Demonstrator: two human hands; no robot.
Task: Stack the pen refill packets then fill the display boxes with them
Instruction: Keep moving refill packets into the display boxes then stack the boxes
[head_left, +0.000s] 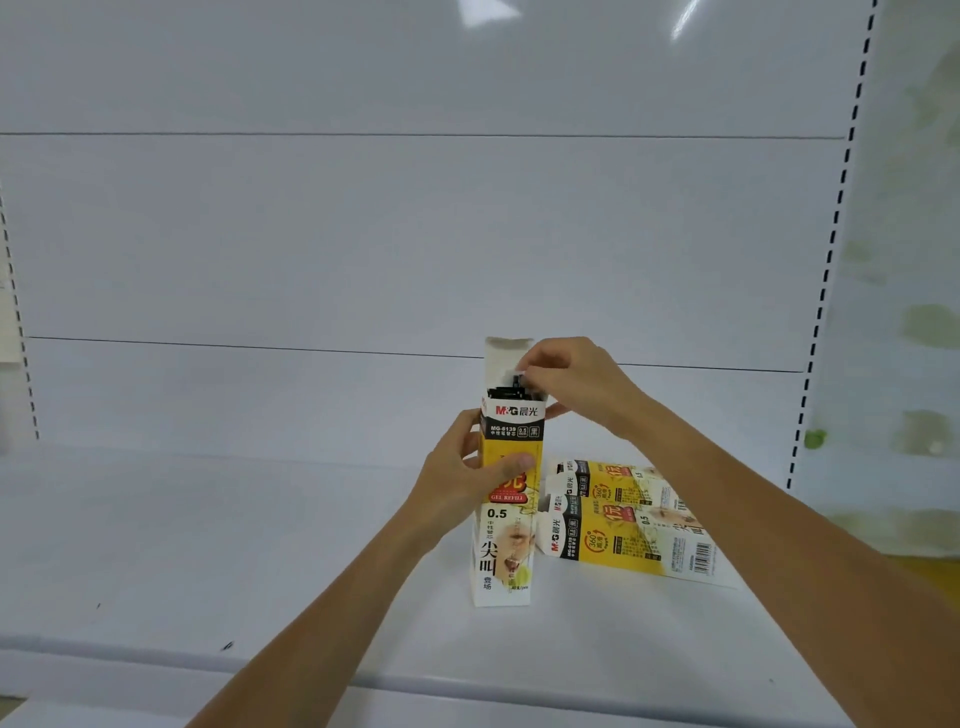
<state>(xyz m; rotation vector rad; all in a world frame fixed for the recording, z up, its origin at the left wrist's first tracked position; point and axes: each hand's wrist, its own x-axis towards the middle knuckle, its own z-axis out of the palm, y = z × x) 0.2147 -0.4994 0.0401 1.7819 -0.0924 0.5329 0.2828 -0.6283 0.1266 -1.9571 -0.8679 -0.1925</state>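
Observation:
A tall yellow, white and black refill display box (503, 551) stands upright on the white shelf (208, 545), its top flap open. My left hand (467, 475) grips the box around its middle, thumb across the front. My right hand (569, 376) is at the open top, fingertips pinching the black refill ends (506, 387) that stick out of the box. Just to the right, several similar boxes (623, 519) lie flat in a small stack on the shelf.
The white back panel (415, 234) rises behind the shelf. A perforated upright (826, 270) runs along the right side, another at the far left. The shelf's front lip (311, 670) crosses below my forearms.

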